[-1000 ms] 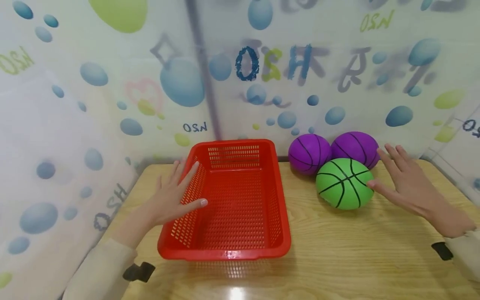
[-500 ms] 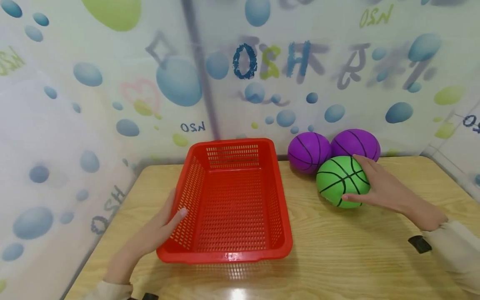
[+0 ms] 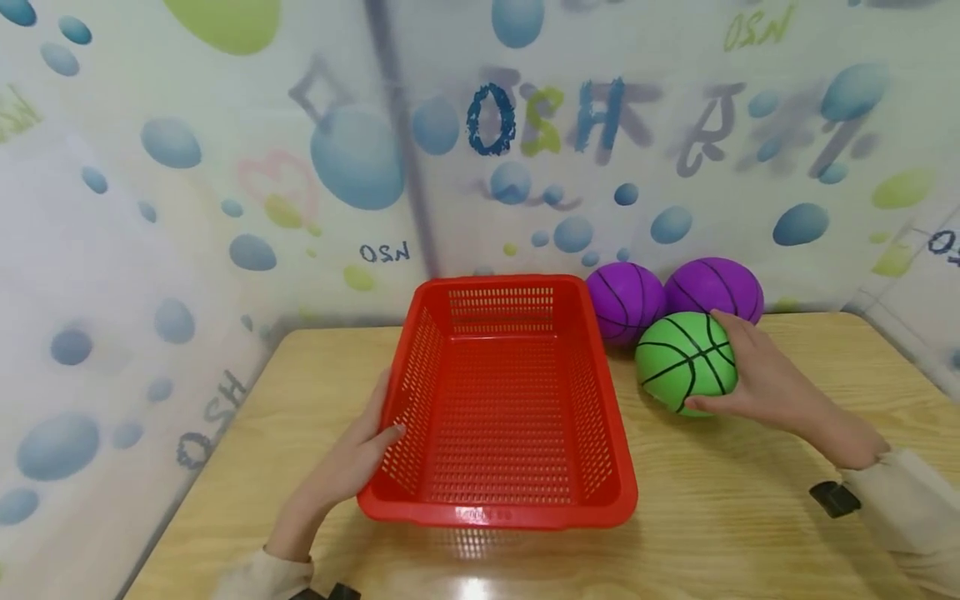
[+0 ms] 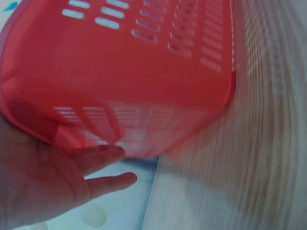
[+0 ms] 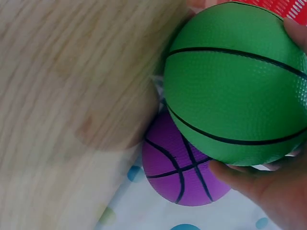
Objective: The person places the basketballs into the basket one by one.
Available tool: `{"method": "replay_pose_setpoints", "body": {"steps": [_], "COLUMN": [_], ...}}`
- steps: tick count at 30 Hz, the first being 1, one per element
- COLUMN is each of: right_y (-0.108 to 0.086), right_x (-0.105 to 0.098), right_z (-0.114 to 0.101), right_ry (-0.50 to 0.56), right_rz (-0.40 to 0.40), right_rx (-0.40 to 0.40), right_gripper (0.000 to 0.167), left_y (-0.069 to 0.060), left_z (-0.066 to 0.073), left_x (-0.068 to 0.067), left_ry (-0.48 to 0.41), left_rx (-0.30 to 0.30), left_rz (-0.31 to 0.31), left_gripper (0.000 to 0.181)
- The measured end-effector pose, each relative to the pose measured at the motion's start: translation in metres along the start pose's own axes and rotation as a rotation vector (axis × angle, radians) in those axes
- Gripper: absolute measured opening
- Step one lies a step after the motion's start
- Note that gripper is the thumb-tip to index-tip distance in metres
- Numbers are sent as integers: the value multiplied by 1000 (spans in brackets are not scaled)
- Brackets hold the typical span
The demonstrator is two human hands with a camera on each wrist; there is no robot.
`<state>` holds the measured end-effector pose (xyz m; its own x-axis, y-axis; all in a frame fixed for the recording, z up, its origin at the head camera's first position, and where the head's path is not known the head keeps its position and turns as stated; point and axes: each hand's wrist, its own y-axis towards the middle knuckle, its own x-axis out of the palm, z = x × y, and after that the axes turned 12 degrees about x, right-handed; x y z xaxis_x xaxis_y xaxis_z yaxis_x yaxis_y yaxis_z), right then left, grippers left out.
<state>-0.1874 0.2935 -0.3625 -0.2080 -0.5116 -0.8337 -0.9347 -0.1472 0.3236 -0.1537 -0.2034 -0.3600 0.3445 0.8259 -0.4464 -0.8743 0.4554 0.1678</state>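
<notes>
In the head view a red basket (image 3: 495,517) stands on the table, its inside bare. My left hand (image 3: 348,462) holds its left side, thumb over the rim and fingers outside; the left wrist view shows those fingers (image 4: 108,184) along the outer wall. A green ball (image 3: 684,362) lies right of the basket. My right hand (image 3: 780,392) grips it from the right, fingers behind and thumb in front. In the right wrist view the green ball (image 5: 235,86) sits between thumb and fingers of the right hand (image 5: 283,187).
Two purple balls, one (image 3: 626,300) close to the basket's right rim and one (image 3: 716,287) farther right, lie behind the green ball near the patterned wall covering (image 3: 525,225). The wooden table (image 3: 720,517) reaches back to that wall.
The left hand has come down onto the basket's side, and the basket has shifted right towards the balls. My right hand has moved left onto the green ball and closed around it.
</notes>
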Motion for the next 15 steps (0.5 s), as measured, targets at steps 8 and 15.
{"method": "replay_pose_setpoints", "body": {"steps": [8,15], "right_y": [-1,-1], "right_x": [-3,-33], "right_z": [4,-12], "right_ry": [46,68], "right_rz": [35,31], "right_rx": [62,168], "right_gripper": [114,117], "left_y": [1,0], "left_z": [1,2], "left_x": [4,2], "left_ry": [-1,-6], "left_rx": [-17,-18], "left_rz": [12,1], "left_gripper": [71,71]}}
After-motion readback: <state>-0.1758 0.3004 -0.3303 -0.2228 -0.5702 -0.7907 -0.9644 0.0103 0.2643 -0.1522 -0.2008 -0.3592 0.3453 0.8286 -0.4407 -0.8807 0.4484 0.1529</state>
